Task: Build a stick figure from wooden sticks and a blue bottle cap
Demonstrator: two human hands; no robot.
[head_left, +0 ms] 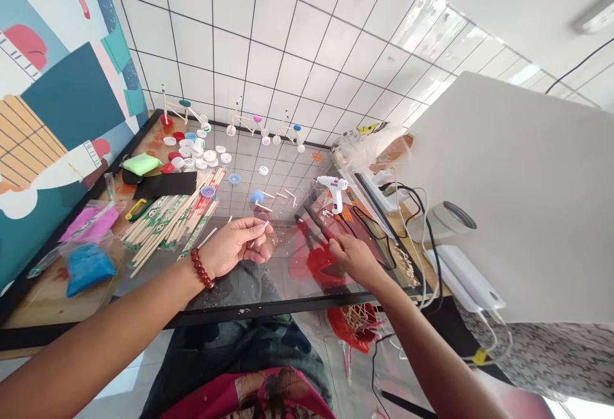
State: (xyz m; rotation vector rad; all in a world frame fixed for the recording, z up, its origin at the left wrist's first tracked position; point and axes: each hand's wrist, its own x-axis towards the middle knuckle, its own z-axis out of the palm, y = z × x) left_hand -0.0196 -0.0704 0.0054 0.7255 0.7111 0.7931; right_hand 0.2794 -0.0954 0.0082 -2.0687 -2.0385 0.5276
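My left hand (240, 243), with a red bead bracelet on the wrist, pinches a short pale stick piece (265, 224) between thumb and forefinger. My right hand (354, 258) is closed round the near end of a dark, narrow tool (315, 221), which points up and left over the glossy table. Just beyond my left hand are a blue round cap (258, 197) and several cut stick pieces (281, 196). A white glue gun (335, 191) stands past my right hand, its black cord trailing toward me.
Wrapped wooden sticks (165, 227), bottle caps (199, 153) and a blue clay packet (89, 269) lie on the left. Small stick-and-cap models (249, 126) line the back. Cables (425, 233) and a white power strip (465, 278) are at right; a red bag (352, 329) sits below the table edge.
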